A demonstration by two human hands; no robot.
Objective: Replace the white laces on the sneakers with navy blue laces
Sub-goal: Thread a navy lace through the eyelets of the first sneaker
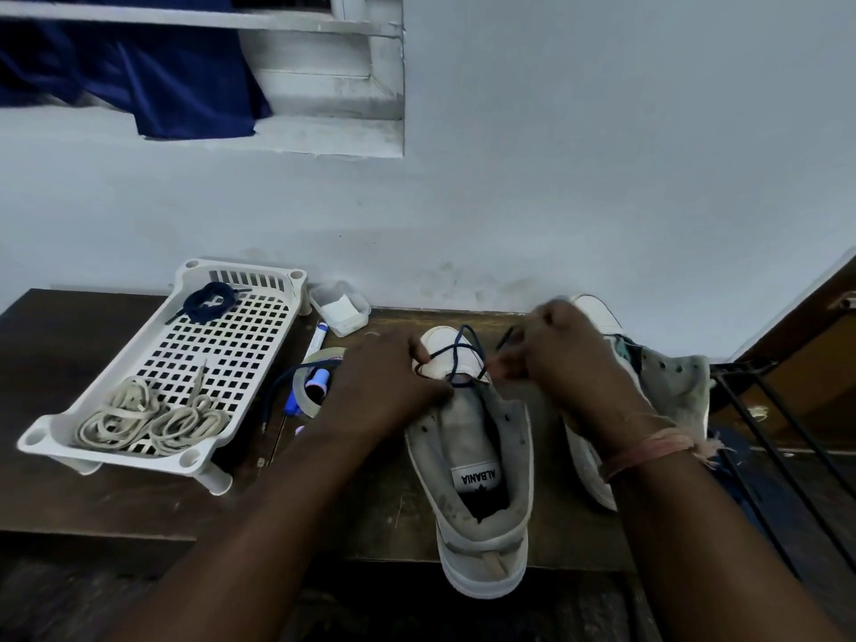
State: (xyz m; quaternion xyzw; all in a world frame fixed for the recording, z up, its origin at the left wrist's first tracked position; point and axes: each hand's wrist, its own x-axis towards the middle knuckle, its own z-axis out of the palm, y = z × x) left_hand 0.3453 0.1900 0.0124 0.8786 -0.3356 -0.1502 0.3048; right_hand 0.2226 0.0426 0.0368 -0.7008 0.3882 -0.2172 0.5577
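Note:
A worn white sneaker (472, 461) stands on the dark table with its heel toward me and its tongue label showing. A navy blue lace (456, 352) crosses over its toe end through the lowest eyelets. My left hand (375, 386) pinches the lace's left part beside the eyelets. My right hand (569, 354) holds the right end of the same lace, slightly blurred. The second sneaker (667, 382) lies behind my right wrist, partly hidden. Two bundled white laces (153, 424) lie in the near end of a white perforated tray (259, 359); a coiled navy lace (208, 302) rests at its far end.
Between tray and shoe lie a roll of clear tape (308, 400), a blue-capped marker (317, 340) and a small clear plastic box (340, 308). A black wire rack (778, 437) stands at the right. The wall runs close behind the table.

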